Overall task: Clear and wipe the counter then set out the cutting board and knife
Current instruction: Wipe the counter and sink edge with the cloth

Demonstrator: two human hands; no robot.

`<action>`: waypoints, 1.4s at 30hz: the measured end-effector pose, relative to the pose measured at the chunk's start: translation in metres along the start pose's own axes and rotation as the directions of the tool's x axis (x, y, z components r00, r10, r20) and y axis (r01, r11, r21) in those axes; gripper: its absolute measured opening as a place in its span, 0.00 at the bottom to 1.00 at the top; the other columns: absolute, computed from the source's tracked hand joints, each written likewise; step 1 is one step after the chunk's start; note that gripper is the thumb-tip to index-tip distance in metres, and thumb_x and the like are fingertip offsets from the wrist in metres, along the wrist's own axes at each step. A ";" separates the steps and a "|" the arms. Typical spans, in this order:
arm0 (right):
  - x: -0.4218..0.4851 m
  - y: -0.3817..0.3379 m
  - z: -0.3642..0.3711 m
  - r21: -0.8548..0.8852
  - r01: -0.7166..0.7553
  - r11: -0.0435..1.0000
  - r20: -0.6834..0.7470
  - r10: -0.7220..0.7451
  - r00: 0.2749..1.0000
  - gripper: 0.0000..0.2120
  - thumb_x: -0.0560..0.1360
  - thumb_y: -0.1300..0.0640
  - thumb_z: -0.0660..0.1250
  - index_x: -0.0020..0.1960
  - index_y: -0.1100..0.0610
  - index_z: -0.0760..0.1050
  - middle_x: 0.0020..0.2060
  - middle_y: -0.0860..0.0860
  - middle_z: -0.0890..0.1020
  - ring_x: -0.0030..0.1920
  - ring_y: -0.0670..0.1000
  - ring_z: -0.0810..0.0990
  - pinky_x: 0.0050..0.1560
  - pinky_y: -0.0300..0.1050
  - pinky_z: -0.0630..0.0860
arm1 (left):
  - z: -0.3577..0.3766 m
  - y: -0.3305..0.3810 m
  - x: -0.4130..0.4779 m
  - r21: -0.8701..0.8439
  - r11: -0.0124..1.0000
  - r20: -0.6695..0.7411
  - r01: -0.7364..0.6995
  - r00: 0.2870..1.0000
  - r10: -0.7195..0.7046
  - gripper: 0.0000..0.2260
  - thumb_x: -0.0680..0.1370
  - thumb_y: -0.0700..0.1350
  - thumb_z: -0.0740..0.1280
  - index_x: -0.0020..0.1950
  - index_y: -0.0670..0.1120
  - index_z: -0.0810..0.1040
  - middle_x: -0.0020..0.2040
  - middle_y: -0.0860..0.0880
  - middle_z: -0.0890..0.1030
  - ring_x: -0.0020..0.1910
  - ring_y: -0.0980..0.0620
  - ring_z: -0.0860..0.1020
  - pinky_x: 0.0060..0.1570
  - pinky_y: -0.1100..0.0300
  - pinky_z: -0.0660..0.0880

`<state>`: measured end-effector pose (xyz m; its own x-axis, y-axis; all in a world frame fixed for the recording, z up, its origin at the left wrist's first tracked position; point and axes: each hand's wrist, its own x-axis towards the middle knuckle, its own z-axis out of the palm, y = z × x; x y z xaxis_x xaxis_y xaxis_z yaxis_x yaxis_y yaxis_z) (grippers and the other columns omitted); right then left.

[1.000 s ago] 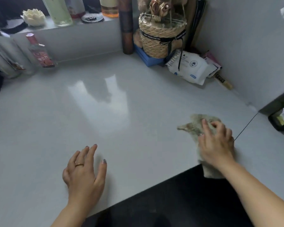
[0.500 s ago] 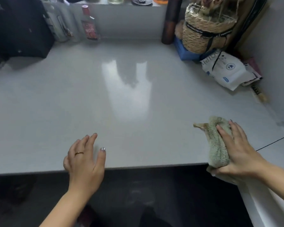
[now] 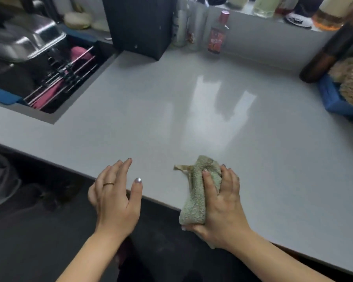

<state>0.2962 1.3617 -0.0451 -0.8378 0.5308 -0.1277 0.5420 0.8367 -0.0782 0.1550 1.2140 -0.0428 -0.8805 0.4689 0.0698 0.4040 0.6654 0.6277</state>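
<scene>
A bunched green cloth (image 3: 198,192) lies on the glossy grey counter (image 3: 171,110) at its front edge, partly hanging over. My right hand (image 3: 222,202) grips the cloth, fingers across its top and thumb under its near end. My left hand (image 3: 114,196), wearing a ring, hovers at the counter's front edge to the left of the cloth, fingers straight and holding nothing. No cutting board or knife can be made out.
A sink (image 3: 49,78) with a wire rack and a steel lid (image 3: 25,39) is at the left. A black box (image 3: 139,23) and a red-labelled bottle (image 3: 217,35) stand at the back. A dark cylinder (image 3: 332,47) and a blue box (image 3: 332,96) with a woven basket are at the right.
The view has swung left, bringing the sink into sight. My right hand has slid the cloth leftwards along the front edge, closer to my left hand, which stays open at the edge.
</scene>
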 end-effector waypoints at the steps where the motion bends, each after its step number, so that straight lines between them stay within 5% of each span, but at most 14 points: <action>1: 0.015 -0.022 0.001 -0.012 0.029 1.000 0.003 -0.029 1.000 0.61 0.47 0.25 0.68 0.67 0.66 0.66 0.62 0.77 0.67 0.63 0.77 0.65 0.63 0.73 0.62 | -0.008 -0.011 0.008 0.000 1.000 -0.029 0.030 0.999 -0.030 0.30 0.69 0.60 0.47 0.68 0.50 0.66 0.70 0.46 0.69 0.71 0.46 0.59 0.68 0.42 0.51; 4: 0.059 -0.091 0.004 0.049 0.123 0.991 0.095 -0.128 0.987 0.64 0.54 0.20 0.55 0.75 0.60 0.42 0.71 0.72 0.42 0.70 0.70 0.36 0.67 0.65 0.29 | -0.036 -0.044 0.035 -0.010 0.992 -0.119 0.123 0.985 -0.123 0.31 0.69 0.60 0.47 0.67 0.49 0.67 0.69 0.45 0.69 0.70 0.44 0.59 0.67 0.39 0.51; 6: 0.092 -0.130 0.008 0.118 0.176 0.977 0.062 -0.184 0.981 0.60 0.55 0.19 0.46 0.75 0.57 0.38 0.72 0.68 0.38 0.71 0.65 0.32 0.66 0.62 0.25 | -0.054 -0.065 0.054 -0.008 0.988 -0.161 0.157 0.974 -0.156 0.32 0.68 0.60 0.47 0.67 0.48 0.67 0.69 0.45 0.70 0.70 0.42 0.60 0.66 0.38 0.52; 11: 0.196 -0.176 -0.001 0.197 0.094 0.976 0.045 -0.105 0.993 0.46 0.66 0.25 0.48 0.75 0.49 0.40 0.75 0.63 0.41 0.74 0.64 0.37 0.72 0.59 0.33 | -0.079 -0.097 0.095 0.002 0.990 -0.145 0.141 0.980 -0.139 0.32 0.68 0.60 0.46 0.67 0.48 0.67 0.69 0.44 0.70 0.69 0.42 0.60 0.65 0.38 0.54; 17: 0.251 -0.093 -0.020 0.174 -0.131 0.976 0.051 0.124 0.991 0.41 0.69 0.27 0.48 0.75 0.45 0.41 0.76 0.56 0.40 0.75 0.59 0.37 0.74 0.58 0.40 | -0.068 -0.077 0.136 -0.025 1.000 0.014 -0.019 1.000 0.019 0.33 0.67 0.62 0.43 0.68 0.53 0.64 0.72 0.49 0.66 0.72 0.49 0.56 0.68 0.46 0.50; 23: 0.211 0.030 -0.042 0.179 -0.362 0.915 0.128 0.343 0.931 0.31 0.74 0.37 0.55 0.74 0.40 0.50 0.77 0.48 0.41 0.74 0.59 0.32 0.73 0.61 0.37 | -0.022 -0.019 0.146 -0.076 0.980 0.193 -0.185 0.961 0.196 0.35 0.65 0.63 0.41 0.69 0.57 0.61 0.73 0.51 0.62 0.73 0.50 0.54 0.68 0.51 0.47; 26: 0.184 0.046 -0.040 0.346 -0.452 0.822 0.108 0.444 0.890 0.26 0.74 0.45 0.56 0.72 0.39 0.58 0.77 0.46 0.46 0.76 0.60 0.40 0.75 0.60 0.44 | 0.008 0.013 0.141 -0.092 0.966 0.256 -0.242 0.932 0.258 0.33 0.66 0.63 0.41 0.69 0.59 0.59 0.73 0.52 0.61 0.73 0.52 0.53 0.68 0.53 0.46; 29: 0.173 0.023 -0.028 0.373 -0.427 0.824 0.038 0.447 0.894 0.32 0.72 0.42 0.55 0.74 0.42 0.51 0.77 0.49 0.43 0.76 0.58 0.44 0.75 0.53 0.48 | 0.038 0.051 0.137 -0.088 0.967 0.276 -0.239 0.927 0.254 0.28 0.69 0.59 0.48 0.69 0.58 0.60 0.73 0.51 0.63 0.72 0.51 0.55 0.68 0.52 0.50; 34: 0.144 0.053 -0.024 0.401 -0.367 0.840 -0.055 0.422 0.905 0.31 0.74 0.49 0.57 0.75 0.46 0.51 0.77 0.48 0.43 0.76 0.52 0.47 0.74 0.50 0.51 | 0.081 0.109 0.120 -0.057 0.950 0.331 -0.306 0.892 0.308 0.29 0.68 0.60 0.48 0.68 0.57 0.63 0.72 0.51 0.64 0.72 0.50 0.58 0.67 0.51 0.53; 40: 0.047 0.159 -0.015 0.371 -0.537 0.757 -0.084 0.604 0.793 0.30 0.74 0.47 0.54 0.74 0.43 0.52 0.77 0.45 0.45 0.74 0.50 0.51 0.72 0.48 0.55 | 0.129 0.174 0.078 -0.075 0.922 0.414 -0.380 0.829 0.375 0.25 0.70 0.59 0.52 0.68 0.58 0.64 0.72 0.49 0.65 0.72 0.48 0.59 0.68 0.49 0.53; 42: 0.017 0.187 -0.013 0.365 -0.604 0.709 -0.077 0.669 0.739 0.29 0.74 0.46 0.53 0.74 0.41 0.52 0.77 0.44 0.46 0.73 0.51 0.51 0.72 0.49 0.55 | 0.140 0.191 0.065 -0.097 0.905 0.412 -0.414 0.811 0.415 0.32 0.65 0.63 0.48 0.66 0.54 0.69 0.70 0.46 0.69 0.70 0.45 0.64 0.67 0.46 0.57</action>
<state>0.3828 1.5290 -0.0487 -0.2614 0.9627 -0.0704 0.9138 0.2233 -0.3394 0.2101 1.4529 -0.0267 -0.4447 0.8957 -0.0020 0.7059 0.3518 0.6148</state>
